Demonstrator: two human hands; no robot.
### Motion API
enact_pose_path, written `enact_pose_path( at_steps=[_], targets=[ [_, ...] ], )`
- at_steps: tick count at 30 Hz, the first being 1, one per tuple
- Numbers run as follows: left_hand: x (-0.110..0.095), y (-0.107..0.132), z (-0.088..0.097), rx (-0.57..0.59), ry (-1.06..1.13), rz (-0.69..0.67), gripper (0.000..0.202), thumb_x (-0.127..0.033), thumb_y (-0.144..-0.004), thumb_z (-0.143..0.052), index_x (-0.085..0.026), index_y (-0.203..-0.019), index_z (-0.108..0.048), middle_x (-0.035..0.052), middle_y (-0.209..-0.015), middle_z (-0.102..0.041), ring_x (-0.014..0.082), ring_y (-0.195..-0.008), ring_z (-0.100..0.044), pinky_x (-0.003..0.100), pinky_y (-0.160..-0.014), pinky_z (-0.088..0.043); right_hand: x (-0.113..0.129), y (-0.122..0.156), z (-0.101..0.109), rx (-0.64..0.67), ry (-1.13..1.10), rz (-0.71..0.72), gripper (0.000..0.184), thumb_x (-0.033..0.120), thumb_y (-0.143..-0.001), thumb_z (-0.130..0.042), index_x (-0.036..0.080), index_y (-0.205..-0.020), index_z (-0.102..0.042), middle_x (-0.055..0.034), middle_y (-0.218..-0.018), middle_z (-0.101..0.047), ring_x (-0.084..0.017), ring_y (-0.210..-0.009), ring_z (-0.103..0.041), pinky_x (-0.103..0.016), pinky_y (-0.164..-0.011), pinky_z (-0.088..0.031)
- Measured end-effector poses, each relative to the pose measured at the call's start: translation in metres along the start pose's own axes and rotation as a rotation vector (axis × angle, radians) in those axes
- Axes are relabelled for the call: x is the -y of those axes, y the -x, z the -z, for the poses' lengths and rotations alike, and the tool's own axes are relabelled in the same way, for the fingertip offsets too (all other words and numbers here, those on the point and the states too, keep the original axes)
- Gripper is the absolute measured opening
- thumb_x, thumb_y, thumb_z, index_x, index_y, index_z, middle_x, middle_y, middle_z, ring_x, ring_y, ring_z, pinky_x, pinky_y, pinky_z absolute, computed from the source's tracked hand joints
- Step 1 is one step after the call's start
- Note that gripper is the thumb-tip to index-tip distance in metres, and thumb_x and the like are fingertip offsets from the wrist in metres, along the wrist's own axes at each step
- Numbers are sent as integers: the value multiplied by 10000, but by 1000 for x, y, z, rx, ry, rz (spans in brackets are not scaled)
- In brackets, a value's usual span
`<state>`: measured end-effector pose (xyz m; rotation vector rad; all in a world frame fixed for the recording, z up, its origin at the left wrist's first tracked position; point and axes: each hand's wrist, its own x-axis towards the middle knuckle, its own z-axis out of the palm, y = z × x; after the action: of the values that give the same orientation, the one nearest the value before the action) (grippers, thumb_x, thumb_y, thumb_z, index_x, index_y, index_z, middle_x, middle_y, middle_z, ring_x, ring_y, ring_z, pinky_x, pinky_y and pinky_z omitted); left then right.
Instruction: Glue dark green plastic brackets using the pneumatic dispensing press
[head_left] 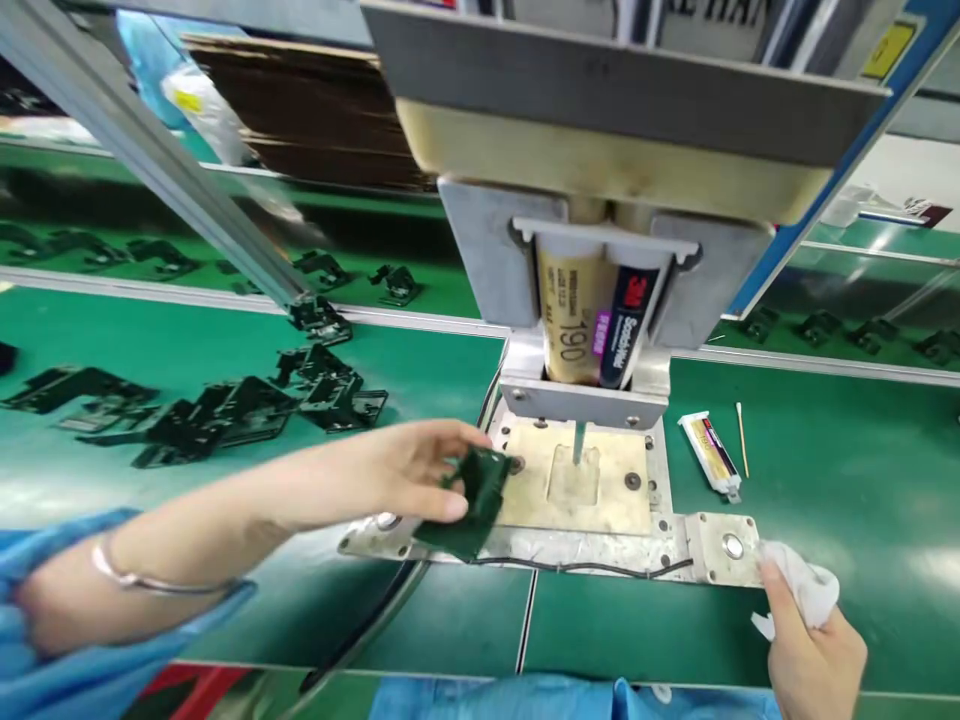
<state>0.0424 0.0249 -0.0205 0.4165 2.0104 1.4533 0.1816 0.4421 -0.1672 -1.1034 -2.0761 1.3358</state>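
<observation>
My left hand (420, 470) is closed on a dark green plastic part (472, 510), fingers behind it and thumb in front. The part is tilted over the left side of a metal fixture with a pale plate (525, 500), which has a shallow recess. Above that recess points the nozzle (579, 440) of a dispenser carrying a two-barrel adhesive cartridge (574, 320). At the lower right, my right hand (814, 650) grips a crumpled white wipe (806, 585), close to the silver button (733, 545) at the fixture's right end.
Several similar dark parts (247, 410) lie heaped on the green table at left. A spare adhesive cartridge (710, 455) and a cotton swab (742, 440) rest right of the fixture. Behind runs a green conveyor (442, 290) carrying more parts. A metal post (157, 150) slants at left.
</observation>
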Motion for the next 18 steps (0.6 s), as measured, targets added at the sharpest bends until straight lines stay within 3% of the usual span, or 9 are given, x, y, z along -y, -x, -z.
enact_pose_path(
  at_steps=[4,6,9,14,18],
  targets=[
    [-3,-17,-55,22,280,208,525,-343,-660,-889,-164,-1100,-665,106,-1102,-740,246,-1070,-697,333,-899,-565,-3,-6,1,22,-45,18,738,683,-568,-849,85,-994,-766,-163,-1071,-740,-360,-1031,-692,-321,-728,-605],
    [-9,-31,-67,32,349,214,513,-331,-632,-903,-154,-1052,-667,91,-1043,-739,236,-1020,-695,333,-887,-553,-3,-5,0,23,-61,51,726,675,-577,-851,78,-982,-766,-166,-1048,-744,-354,-1008,-699,-319,-721,-599],
    [-14,-49,-69,10,373,166,492,-297,-606,-911,-149,-992,-645,71,-990,-724,204,-945,-681,341,-897,-531,-2,-2,-2,38,-93,70,716,681,-615,-830,78,-994,-762,-161,-1050,-745,-343,-1000,-700,-321,-731,-583],
    [-5,-69,-68,-143,134,-16,556,-315,-625,-867,-187,-1052,-534,25,-938,-639,150,-763,-612,317,-734,-526,-1,-2,-4,48,-119,-5,726,675,-600,-836,88,-1020,-757,-150,-1082,-740,-353,-1052,-680,-342,-798,-559],
    [3,-70,-73,-196,-277,-69,645,-438,-709,-778,-189,-1226,-483,24,-889,-596,202,-744,-611,374,-716,-546,4,-1,-4,40,-147,-81,709,652,-547,-854,115,-1002,-763,-130,-1092,-741,-351,-1083,-663,-332,-810,-546]
  ],
)
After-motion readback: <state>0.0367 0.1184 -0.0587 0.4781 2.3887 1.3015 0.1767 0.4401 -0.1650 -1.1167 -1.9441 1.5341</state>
